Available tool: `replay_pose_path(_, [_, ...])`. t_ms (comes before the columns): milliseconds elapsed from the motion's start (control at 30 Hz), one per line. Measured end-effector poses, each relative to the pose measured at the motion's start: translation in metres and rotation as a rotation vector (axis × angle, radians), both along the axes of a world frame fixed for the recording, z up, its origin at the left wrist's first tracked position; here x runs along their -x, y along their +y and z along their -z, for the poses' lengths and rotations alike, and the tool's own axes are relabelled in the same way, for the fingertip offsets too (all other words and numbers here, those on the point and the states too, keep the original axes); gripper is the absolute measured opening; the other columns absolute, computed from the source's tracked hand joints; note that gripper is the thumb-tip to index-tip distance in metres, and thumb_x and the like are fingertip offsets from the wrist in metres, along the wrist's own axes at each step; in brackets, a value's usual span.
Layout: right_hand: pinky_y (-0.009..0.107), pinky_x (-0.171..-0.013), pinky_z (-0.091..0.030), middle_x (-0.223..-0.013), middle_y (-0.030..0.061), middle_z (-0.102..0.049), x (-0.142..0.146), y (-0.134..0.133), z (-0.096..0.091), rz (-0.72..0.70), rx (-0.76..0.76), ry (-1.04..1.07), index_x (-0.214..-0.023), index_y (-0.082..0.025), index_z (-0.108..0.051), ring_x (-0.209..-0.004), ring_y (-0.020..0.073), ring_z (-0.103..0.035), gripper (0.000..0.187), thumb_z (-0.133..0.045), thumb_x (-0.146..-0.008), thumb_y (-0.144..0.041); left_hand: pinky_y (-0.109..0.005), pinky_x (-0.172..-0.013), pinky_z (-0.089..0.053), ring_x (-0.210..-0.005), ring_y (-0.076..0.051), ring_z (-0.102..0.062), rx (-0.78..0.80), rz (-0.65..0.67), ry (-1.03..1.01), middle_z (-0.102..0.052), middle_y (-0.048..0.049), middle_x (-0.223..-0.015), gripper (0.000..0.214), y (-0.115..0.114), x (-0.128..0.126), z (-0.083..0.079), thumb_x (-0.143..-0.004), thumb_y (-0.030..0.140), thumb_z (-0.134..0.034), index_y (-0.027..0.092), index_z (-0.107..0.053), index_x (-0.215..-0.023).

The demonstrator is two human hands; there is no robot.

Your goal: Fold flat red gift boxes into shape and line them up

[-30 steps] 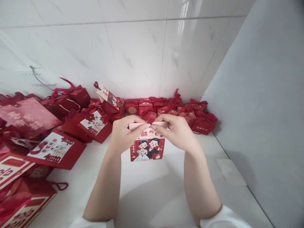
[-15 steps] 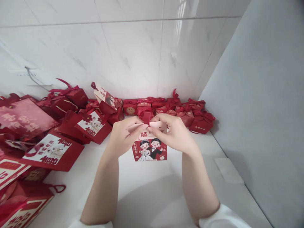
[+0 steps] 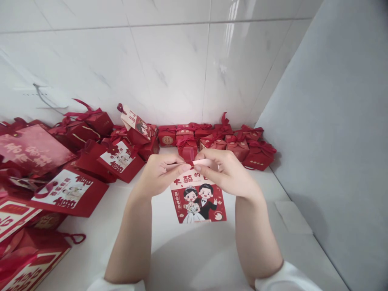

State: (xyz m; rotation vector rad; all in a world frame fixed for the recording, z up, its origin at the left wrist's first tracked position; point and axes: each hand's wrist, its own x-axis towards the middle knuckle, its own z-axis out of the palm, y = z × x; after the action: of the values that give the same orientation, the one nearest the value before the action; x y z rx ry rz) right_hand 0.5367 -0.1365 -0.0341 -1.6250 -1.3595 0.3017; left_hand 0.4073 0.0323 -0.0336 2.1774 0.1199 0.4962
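Note:
Between my two hands is a small wedding gift box (image 3: 199,204), pink-white above and red below, printed with a cartoon bride and groom. A red ribbon loop (image 3: 187,154) rises from its top edge. My left hand (image 3: 162,173) pinches the upper left of the top edge, its thumb close to the ribbon's base. On the other side, my right hand (image 3: 226,171) pinches the upper right in the same way. Both thumbs lie on the near face, almost meeting below the loop. The fingers behind the box are partly hidden.
Red gift boxes with ribbons (image 3: 238,147) line the wall at the back. More red boxes and bags (image 3: 72,194) are heaped on the left of the white surface (image 3: 194,258). A flat white piece (image 3: 293,217) lies near the grey panel (image 3: 333,121) on the right.
The held box has come slightly lower and nearer, its printed face showing larger and tilted more toward me. Both hands keep their pinch beside the ribbon. The view has shifted a little.

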Motion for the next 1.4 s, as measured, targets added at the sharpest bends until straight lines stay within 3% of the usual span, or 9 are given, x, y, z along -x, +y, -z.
replay_pose_path(233, [0.024,-0.055,-0.027,-0.064,-0.0045,-0.044,-0.004,0.001,0.004,0.001,0.004,0.019,-0.078,-0.019,-0.054,-0.059,0.01,-0.038,0.016,-0.053,-0.092,-0.026,-0.021,-0.056,-0.039,-0.063,-0.012,-0.054,-0.083,0.001,0.046,-0.064,-0.0014,-0.071,0.028,0.002,0.002,-0.002,-0.091,0.038,-0.056,0.014,-0.07,-0.084])
replay_pose_path(367, [0.023,-0.055,-0.03,-0.068,-0.0032,-0.051,-0.003,-0.001,0.002,-0.064,-0.019,0.043,-0.08,-0.019,-0.056,-0.06,0.0099,-0.042,0.014,-0.055,-0.092,-0.027,-0.021,-0.055,-0.037,-0.057,-0.009,-0.047,-0.157,0.046,-0.017,-0.058,0.0005,-0.062,0.028,0.001,0.005,-0.006,-0.09,0.035,-0.057,0.014,-0.068,-0.076])
replay_pose_path(500, [0.024,-0.054,-0.03,-0.068,-0.0029,-0.053,-0.008,-0.001,0.002,-0.041,0.012,0.061,-0.08,-0.019,-0.058,-0.06,0.0103,-0.043,0.014,-0.055,-0.091,-0.028,-0.021,-0.054,-0.038,-0.057,-0.01,-0.051,-0.128,-0.009,-0.002,-0.062,0.0002,-0.062,0.026,0.0,0.002,-0.005,-0.088,0.035,-0.06,0.014,-0.07,-0.075])
replay_pose_path(667, [0.024,-0.06,-0.037,-0.073,-0.0012,-0.064,-0.021,0.008,0.017,0.047,0.093,0.007,-0.083,-0.019,-0.066,-0.065,0.0125,-0.055,0.013,-0.056,-0.088,-0.025,-0.023,-0.058,-0.048,-0.068,-0.016,-0.064,-0.033,-0.088,0.128,-0.072,-0.0037,-0.077,0.023,0.009,-0.011,0.008,-0.082,0.038,-0.065,0.017,-0.075,-0.083])
replay_pose_path(867, [0.028,-0.067,-0.044,-0.082,0.0025,-0.073,-0.038,0.021,0.048,0.109,0.278,-0.081,-0.082,-0.022,-0.071,-0.078,0.0196,-0.067,0.017,-0.058,-0.078,-0.012,-0.03,-0.073,-0.056,-0.083,-0.024,-0.071,-0.104,-0.038,0.257,-0.075,-0.0053,-0.091,0.02,0.024,-0.022,0.03,-0.08,0.035,-0.063,0.023,-0.077,-0.089])
replay_pose_path(1000, [0.03,-0.073,-0.049,-0.089,0.0051,-0.075,-0.055,0.02,0.067,0.161,0.286,0.023,-0.106,-0.022,-0.069,-0.086,0.0226,-0.069,0.036,-0.068,-0.072,-0.01,-0.037,-0.085,-0.054,-0.1,-0.03,-0.068,-0.104,0.056,0.342,-0.073,-0.0078,-0.108,0.04,0.044,-0.029,0.052,-0.068,0.032,-0.076,0.024,-0.073,-0.108])
replay_pose_path(1133, [0.033,-0.08,-0.051,-0.096,0.0054,-0.075,-0.068,0.026,0.093,0.073,0.237,0.254,-0.106,-0.02,-0.07,-0.089,0.0234,-0.069,0.036,-0.076,-0.071,-0.024,-0.039,-0.085,-0.054,-0.099,-0.032,-0.068,0.179,0.116,0.48,-0.072,-0.0115,-0.11,0.06,0.068,-0.035,0.095,-0.057,0.031,-0.084,0.02,-0.069,-0.114])
replay_pose_path(1233, [0.038,-0.09,-0.051,-0.107,0.0082,-0.073,-0.064,0.037,0.126,0.013,0.099,0.592,-0.107,-0.016,-0.07,-0.1,0.0252,-0.067,0.038,-0.071,-0.078,-0.04,-0.039,-0.088,-0.053,-0.102,-0.03,-0.067,0.361,0.014,0.365,-0.071,-0.0137,-0.113,0.054,0.071,-0.037,0.133,-0.06,0.039,-0.082,0.016,-0.07,-0.107])
replay_pose_path(1400, [0.038,-0.102,-0.045,-0.126,0.0081,-0.066,-0.033,0.054,0.178,0.347,-0.145,0.735,-0.124,-0.02,-0.059,-0.116,0.0245,-0.061,0.058,-0.069,-0.078,-0.053,-0.038,-0.089,-0.049,-0.095,-0.027,-0.066,0.39,-0.314,0.056,-0.073,-0.0102,-0.1,0.044,0.047,-0.039,0.173,-0.069,0.053,-0.073,0.018,-0.068,-0.094])
